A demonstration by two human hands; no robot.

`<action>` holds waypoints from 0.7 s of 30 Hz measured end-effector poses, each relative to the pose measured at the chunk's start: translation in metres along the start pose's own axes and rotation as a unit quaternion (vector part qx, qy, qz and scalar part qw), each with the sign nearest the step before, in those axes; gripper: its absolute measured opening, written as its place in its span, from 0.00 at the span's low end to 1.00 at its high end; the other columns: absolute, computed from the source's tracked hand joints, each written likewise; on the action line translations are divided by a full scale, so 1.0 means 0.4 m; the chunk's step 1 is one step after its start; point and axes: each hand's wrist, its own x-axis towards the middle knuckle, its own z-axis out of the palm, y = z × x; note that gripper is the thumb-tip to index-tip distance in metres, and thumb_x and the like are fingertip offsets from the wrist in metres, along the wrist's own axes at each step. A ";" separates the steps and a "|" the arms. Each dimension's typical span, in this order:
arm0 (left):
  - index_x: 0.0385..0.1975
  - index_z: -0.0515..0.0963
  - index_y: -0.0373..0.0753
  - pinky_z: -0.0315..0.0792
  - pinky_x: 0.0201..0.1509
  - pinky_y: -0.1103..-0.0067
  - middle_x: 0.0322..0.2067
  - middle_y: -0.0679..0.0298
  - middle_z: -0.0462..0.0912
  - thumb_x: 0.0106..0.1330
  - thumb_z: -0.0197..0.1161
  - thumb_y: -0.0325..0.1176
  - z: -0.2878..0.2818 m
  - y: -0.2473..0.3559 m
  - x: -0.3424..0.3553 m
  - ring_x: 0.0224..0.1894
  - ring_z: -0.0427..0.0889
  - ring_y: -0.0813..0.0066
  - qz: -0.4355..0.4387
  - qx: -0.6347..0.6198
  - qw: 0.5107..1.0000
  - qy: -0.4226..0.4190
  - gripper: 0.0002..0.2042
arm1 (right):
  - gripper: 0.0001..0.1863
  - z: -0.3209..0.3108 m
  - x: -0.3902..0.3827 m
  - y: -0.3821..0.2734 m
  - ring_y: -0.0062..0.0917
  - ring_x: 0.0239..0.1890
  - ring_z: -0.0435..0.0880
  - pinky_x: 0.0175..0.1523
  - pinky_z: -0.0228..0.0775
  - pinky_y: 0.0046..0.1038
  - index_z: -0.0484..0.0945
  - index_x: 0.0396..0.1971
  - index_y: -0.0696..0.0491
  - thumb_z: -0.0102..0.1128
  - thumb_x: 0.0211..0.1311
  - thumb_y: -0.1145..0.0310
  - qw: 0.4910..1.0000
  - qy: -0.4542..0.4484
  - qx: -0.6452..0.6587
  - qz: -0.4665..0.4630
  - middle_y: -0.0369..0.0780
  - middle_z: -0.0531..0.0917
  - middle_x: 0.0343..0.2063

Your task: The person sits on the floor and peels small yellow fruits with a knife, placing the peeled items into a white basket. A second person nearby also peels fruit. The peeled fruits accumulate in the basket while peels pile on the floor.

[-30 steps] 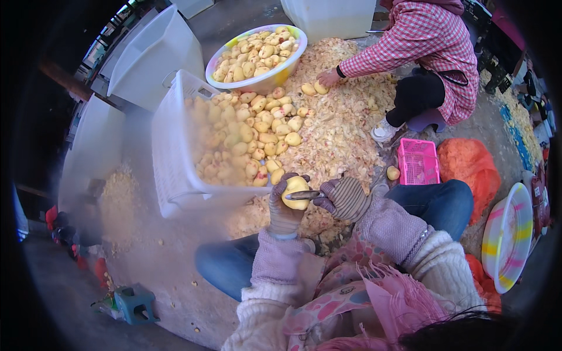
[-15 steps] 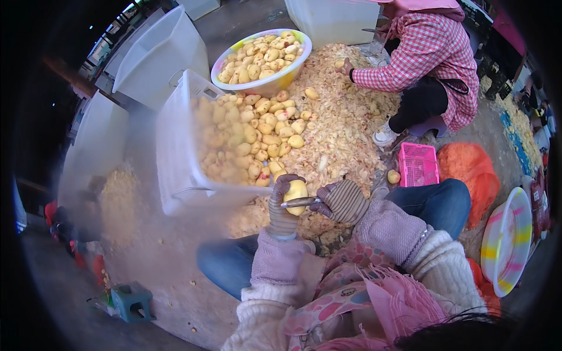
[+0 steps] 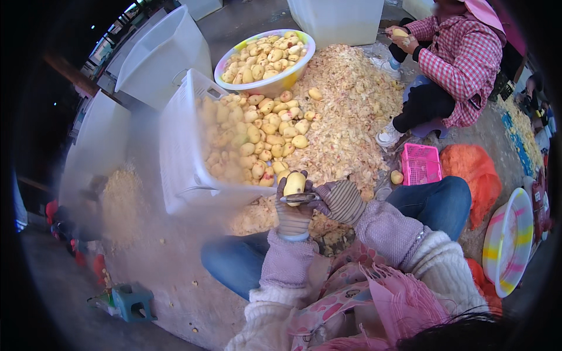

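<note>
My left hand (image 3: 291, 221), in a striped glove with dark fingertips, is closed round a pale yellow potato (image 3: 295, 183) standing lengthwise. Against the potato's near side lies a peeler (image 3: 298, 198) with a metal blade, gripped in my right hand (image 3: 344, 202), which wears a matching glove. Just beyond my hands, unpeeled-looking and peeled potatoes (image 3: 272, 131) spill from a white crate (image 3: 175, 146) lying on its side. Part of the crate is blurred by a smear. Peelings (image 3: 351, 99) are heaped in front of me.
A colourful basin (image 3: 269, 88) full of potatoes stands past the crate. At the far right, a seated co-worker (image 3: 456, 70) holds a potato. Nearer are a pink basket (image 3: 421, 164), an orange net sack (image 3: 471, 175) and a tilted basin (image 3: 509, 240). A blue stool (image 3: 133, 303) sits lower left.
The potato in my left hand has turned and now stands more upright, with the peeler still against it. The co-worker has straightened up and drawn both hands back with a potato.
</note>
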 end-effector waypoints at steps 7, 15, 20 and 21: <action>0.50 0.71 0.29 0.71 0.26 0.77 0.38 0.56 0.78 0.67 0.53 0.47 -0.004 -0.001 0.009 0.32 0.77 0.63 0.007 0.017 0.998 -0.052 0.24 | 0.20 0.008 0.029 -0.010 0.41 0.23 0.80 0.28 0.72 0.41 0.73 0.30 0.57 0.58 0.60 0.52 0.994 -0.097 -0.001 -0.048 0.46 0.79 0.21; 0.55 0.71 0.40 0.74 0.44 0.67 0.40 0.52 0.78 0.64 0.54 0.59 0.001 -0.001 0.025 0.41 0.78 0.59 -0.024 0.006 0.997 -0.067 0.30 | 0.22 0.009 0.028 0.024 0.43 0.25 0.82 0.31 0.73 0.40 0.73 0.31 0.57 0.51 0.67 0.50 0.994 -0.086 0.032 0.054 0.47 0.81 0.24; 0.62 0.62 0.42 0.76 0.37 0.70 0.44 0.59 0.77 0.57 0.62 0.63 0.027 0.007 0.002 0.42 0.79 0.62 0.003 0.169 0.966 -0.194 0.40 | 0.23 -0.010 0.020 -0.003 0.43 0.27 0.82 0.34 0.73 0.41 0.73 0.32 0.55 0.45 0.68 0.48 0.984 -0.066 0.112 0.120 0.46 0.81 0.21; 0.62 0.62 0.42 0.76 0.36 0.70 0.44 0.60 0.77 0.56 0.64 0.61 0.026 0.010 -0.003 0.41 0.79 0.63 -0.008 0.210 0.955 -0.208 0.39 | 0.23 -0.010 0.023 -0.004 0.43 0.27 0.82 0.34 0.73 0.41 0.73 0.33 0.56 0.45 0.68 0.48 0.979 -0.107 0.086 0.153 0.46 0.81 0.21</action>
